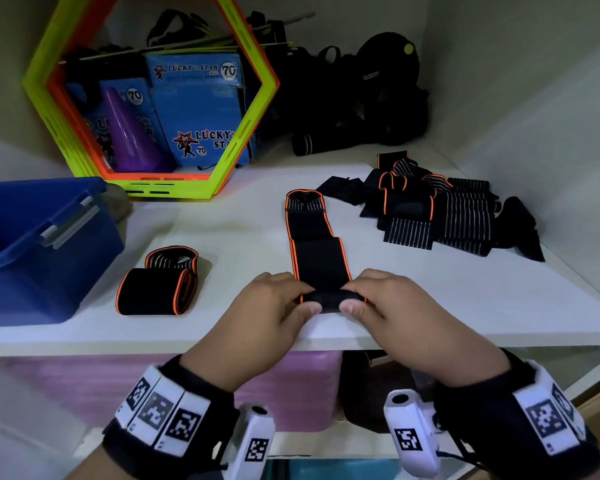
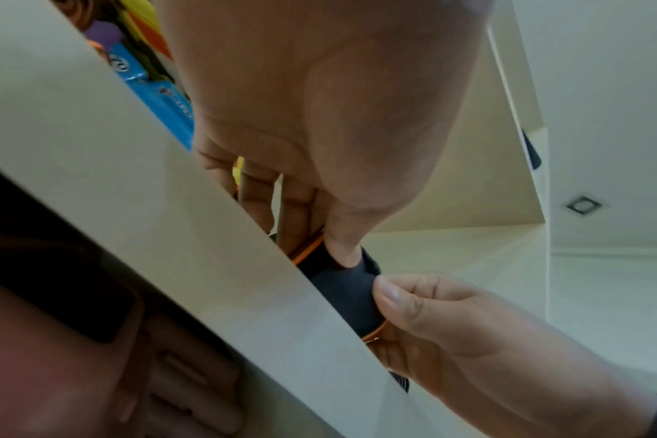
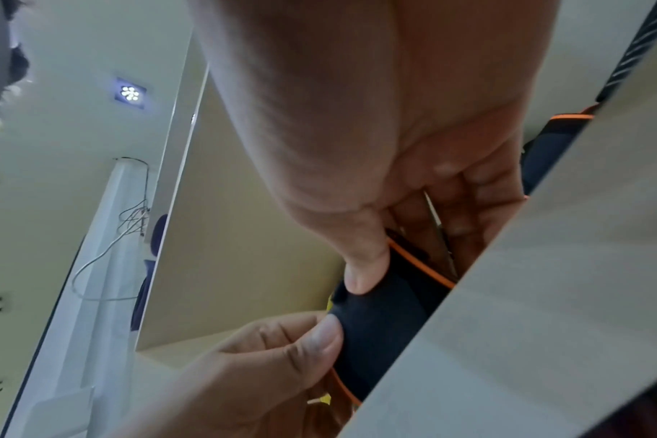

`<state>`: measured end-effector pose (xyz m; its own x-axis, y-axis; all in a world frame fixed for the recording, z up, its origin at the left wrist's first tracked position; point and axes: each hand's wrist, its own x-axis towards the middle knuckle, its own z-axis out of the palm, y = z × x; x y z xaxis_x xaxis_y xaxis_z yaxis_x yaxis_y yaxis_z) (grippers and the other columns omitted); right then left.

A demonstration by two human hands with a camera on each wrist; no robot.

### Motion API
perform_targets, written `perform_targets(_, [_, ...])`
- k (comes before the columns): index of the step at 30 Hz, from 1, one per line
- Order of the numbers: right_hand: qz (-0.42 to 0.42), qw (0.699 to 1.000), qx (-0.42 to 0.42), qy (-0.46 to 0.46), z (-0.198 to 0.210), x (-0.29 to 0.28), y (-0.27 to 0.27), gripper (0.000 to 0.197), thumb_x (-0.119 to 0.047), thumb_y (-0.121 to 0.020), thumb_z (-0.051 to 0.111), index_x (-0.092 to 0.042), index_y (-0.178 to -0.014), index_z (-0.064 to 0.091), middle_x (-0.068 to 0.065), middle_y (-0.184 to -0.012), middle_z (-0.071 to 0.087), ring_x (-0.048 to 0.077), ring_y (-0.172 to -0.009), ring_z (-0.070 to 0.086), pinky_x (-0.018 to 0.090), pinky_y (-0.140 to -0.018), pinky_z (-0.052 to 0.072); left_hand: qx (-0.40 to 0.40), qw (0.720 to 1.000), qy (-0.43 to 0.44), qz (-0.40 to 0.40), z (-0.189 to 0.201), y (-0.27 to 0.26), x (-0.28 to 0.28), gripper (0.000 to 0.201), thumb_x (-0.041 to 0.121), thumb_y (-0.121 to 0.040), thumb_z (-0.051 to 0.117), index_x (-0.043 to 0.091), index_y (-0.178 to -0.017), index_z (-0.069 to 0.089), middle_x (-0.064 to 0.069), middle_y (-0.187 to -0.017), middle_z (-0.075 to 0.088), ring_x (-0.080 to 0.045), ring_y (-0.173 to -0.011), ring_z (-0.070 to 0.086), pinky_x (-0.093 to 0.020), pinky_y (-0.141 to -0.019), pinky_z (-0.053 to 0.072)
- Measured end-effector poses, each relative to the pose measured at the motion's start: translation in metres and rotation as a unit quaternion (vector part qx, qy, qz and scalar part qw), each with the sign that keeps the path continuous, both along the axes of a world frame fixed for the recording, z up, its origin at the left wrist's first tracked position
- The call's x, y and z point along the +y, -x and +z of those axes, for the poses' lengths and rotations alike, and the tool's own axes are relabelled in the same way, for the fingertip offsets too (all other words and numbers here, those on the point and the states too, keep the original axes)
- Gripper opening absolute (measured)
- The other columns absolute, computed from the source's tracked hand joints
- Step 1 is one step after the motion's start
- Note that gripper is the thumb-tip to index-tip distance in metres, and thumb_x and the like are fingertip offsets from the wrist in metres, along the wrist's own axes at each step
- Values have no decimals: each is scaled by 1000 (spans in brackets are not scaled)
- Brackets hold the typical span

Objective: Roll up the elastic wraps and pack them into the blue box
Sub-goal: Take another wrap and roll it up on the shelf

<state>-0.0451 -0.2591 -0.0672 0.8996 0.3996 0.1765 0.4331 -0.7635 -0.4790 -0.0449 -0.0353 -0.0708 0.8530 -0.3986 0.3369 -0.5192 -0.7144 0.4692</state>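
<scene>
Nearby, both hands (image 1: 329,308) pinch the wrap (image 1: 314,251) between rolled wrap (image 1: 158,282) and pile (image 1: 440,209).

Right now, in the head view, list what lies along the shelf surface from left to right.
Blue box → rolled wrap → left hand → wrap being rolled → right hand → pile of unrolled wraps.
</scene>
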Motion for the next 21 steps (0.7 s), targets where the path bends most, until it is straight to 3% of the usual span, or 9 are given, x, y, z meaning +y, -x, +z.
perform_targets(3, [-26, 999, 25, -10, 1, 4, -5, 28, -35, -102, 48, -15, -96, 66, -3, -96, 53, 15, -87, 56, 33, -83, 45, 65, 996, 42, 36, 1, -3, -7, 16, 34, -99, 58, 25, -92, 69, 8, -83, 53, -10, -79, 51, -24, -70, 37])
perform_targets(5, [-42, 999, 33, -11, 3, 8, -9, 30, -36, -102, 48, -12, -94, 65, -1, -91, 53, 17, -83, 56, 34, -80, 45, 100, 993, 42, 52, 4, -5, -10, 23, 32, -101, 56, 27, -78, 59, 2, -84, 53, -14, -76, 52, -28, -68, 37])
perform_targets(9, [-75, 996, 31, -33, 4, 13, -19, 36, -38, -101, 51, -9, -87, 65, 5, -74, 61, 20, -73, 58, 39, -71, 47, 183, 977, 44, 103, 10, -11, -16, 43, 34, -102, 51, 11, -67, 48, -4, -65, 49, -21, -61, 44, -35, -60, 33])
perform_targets(11, [-91, 994, 37, -43, 2, 14, -22, 33, -39, -99, 55, -11, -89, 68, 2, -66, 61, 16, -69, 59, 33, -62, 45, 198, 971, 35, 129, 11, -16, -19, 47, 38, -101, 53, 3, -69, 52, -12, -64, 52, -23, -60, 45, -35, -59, 34])
perform_targets(15, [-116, 991, 30, -58, 1, 17, -23, 19, -36, -95, 62, -18, -94, 68, -7, -63, 55, 9, -66, 55, 22, -55, 34, 188, 967, 4, 171, 12, -24, -22, 47, 41, -95, 61, 12, -60, 48, -1, -56, 47, -19, -56, 45, -32, -52, 30])
perform_targets(16, [-122, 990, 25, -70, 1, 17, -23, 16, -35, -94, 64, -19, -96, 64, -7, -64, 54, 10, -66, 54, 23, -55, 34, 167, 970, -5, 178, 12, -24, -23, 44, 42, -93, 64, 15, -62, 49, 1, -57, 49, -19, -58, 48, -31, -52, 32])
perform_targets(18, [-125, 989, 9, -78, 0, 19, -21, 14, -32, -93, 65, -22, -100, 56, -7, -65, 52, 11, -64, 52, 24, -54, 33, 117, 976, 18, 182, 9, -23, -23, 24, 42, -87, 72, 25, -81, 56, 6, -64, 60, -15, -67, 58, -29, -58, 41])
perform_targets(19, [-123, 990, 1, -70, 0, 21, -20, 14, -31, -94, 64, -24, -100, 54, -7, -65, 51, 10, -63, 51, 25, -53, 32, 101, 978, 38, 179, 8, -22, -22, 22, 40, -84, 75, 29, -91, 57, 7, -68, 63, -12, -70, 61, -27, -62, 44])
perform_targets(21, [-123, 991, -13, -55, -2, 24, -17, 11, -31, -95, 61, -24, -99, 53, -6, -66, 52, 12, -63, 51, 26, -53, 33, 69, 983, 40, 163, 6, -22, -20, 22, 38, -82, 78, 31, -95, 62, 9, -74, 64, -10, -73, 61, -24, -65, 46])
